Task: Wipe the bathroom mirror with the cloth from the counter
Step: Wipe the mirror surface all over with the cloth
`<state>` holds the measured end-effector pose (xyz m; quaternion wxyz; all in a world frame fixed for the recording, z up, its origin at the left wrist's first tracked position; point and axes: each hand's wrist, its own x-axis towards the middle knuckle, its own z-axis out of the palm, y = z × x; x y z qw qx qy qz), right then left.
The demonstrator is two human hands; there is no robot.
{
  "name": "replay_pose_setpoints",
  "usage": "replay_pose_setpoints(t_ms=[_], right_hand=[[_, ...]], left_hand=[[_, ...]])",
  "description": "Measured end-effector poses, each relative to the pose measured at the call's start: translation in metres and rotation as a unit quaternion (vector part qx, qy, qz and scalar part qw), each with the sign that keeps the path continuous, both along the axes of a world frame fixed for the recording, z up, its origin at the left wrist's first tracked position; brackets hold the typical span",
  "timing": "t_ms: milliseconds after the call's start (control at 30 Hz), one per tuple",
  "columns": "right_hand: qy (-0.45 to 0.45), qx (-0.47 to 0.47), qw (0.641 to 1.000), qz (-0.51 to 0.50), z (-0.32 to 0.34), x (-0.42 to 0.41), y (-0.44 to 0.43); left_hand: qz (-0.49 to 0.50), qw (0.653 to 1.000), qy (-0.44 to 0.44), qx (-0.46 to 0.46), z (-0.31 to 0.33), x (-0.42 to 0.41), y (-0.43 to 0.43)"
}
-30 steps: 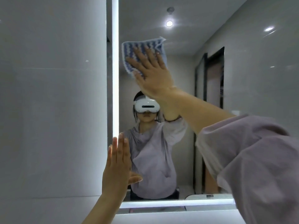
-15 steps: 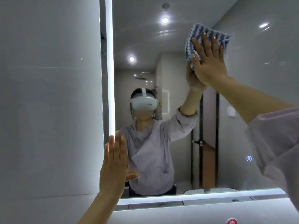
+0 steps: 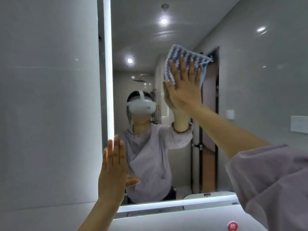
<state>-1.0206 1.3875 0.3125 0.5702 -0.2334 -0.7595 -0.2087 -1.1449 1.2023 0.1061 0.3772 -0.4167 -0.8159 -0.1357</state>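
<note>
While left hand rests near mirror edge, right hand presses cloth.

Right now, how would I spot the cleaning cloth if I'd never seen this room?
Find the big wall mirror edged with glowing strips. High on its glass, the right hand presses flat on the cloth. It alone has wavy blue and white stripes.

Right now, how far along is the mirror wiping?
Done: faint streaks near the top suggest a pass there. In hand: the right hand presses the cloth flat on the mirror, upper middle; the left hand rests flat by the lit edge. Left: probably the lower glass.
</note>
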Motion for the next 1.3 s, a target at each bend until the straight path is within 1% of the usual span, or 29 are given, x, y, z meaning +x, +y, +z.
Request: replay_pose_setpoints(t_ms=[133,267,567,767,833,967,1067,1167,1200,1300], right_hand=[[-0.077,0.083,0.993,-0.011,-0.039,-0.022,-0.026],[-0.131,0.101,0.986,0.01,-0.072,-0.041,-0.048],[-0.163,0.1,0.981,0.005,-0.07,-0.034,-0.045],[-0.14,0.115,0.983,0.023,-0.075,-0.008,-0.016],[-0.129,0.1,0.987,0.004,-0.079,0.009,0.004],[-0.089,0.035,0.995,-0.027,-0.083,0.055,0.044],[-0.042,-0.046,0.997,-0.039,-0.089,0.1,0.077],[-0.007,-0.141,0.987,-0.077,-0.094,0.13,0.101],[-0.004,-0.155,0.984,-0.083,-0.095,0.133,0.103],[0.011,-0.155,0.984,-0.082,-0.095,0.13,0.099]], left_hand=[[-0.005,1.0,0.003,-0.001,0.0,0.0,0.001],[-0.01,1.0,0.011,0.005,-0.001,-0.001,0.001],[-0.025,1.0,0.011,0.017,0.0,0.001,-0.001],[-0.022,1.0,0.01,0.013,0.0,0.001,-0.002],[-0.021,1.0,0.01,0.009,0.0,0.001,-0.002],[-0.013,1.0,0.015,0.004,-0.001,0.001,-0.004],[-0.008,1.0,0.016,-0.002,-0.001,0.002,-0.004],[-0.012,1.0,0.007,-0.001,-0.001,0.002,-0.004],[-0.012,1.0,0.007,0.0,-0.002,0.002,-0.003],[-0.02,1.0,0.013,0.006,-0.001,0.0,-0.002]])
